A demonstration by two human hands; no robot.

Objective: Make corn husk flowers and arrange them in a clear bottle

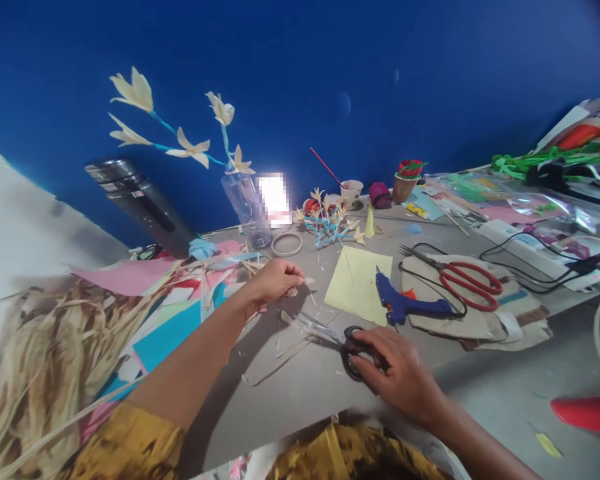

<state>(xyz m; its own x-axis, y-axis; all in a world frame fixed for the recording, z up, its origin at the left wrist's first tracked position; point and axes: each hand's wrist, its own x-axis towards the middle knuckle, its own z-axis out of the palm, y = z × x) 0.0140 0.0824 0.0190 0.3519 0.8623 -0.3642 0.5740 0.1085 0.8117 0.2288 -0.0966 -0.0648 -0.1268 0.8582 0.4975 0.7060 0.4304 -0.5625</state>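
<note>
My left hand [275, 281] is closed in a pinch above the table, with a small pale piece [308, 282], like a petal of dried husk, sticking out past the fingertips. Much of that piece is hidden by the fingers. To the right and nearer me, my right hand [397, 367] grips the black handles of a pair of scissors [327, 329]. Their blades point left, below the left hand and apart from the pale piece. A thin husk strip [280, 365] lies on the table under the blades. Beyond them is a yellow paper square [357, 283].
A blue glue gun [415, 307] and red-handled scissors [473, 283] lie at right, near a white power strip [535, 253]. Dried husks [45, 373] and coloured paper cover the left. Behind stand a clear bottle [243, 207] with husk flowers, a dark flask [140, 207] and a tape roll [287, 245].
</note>
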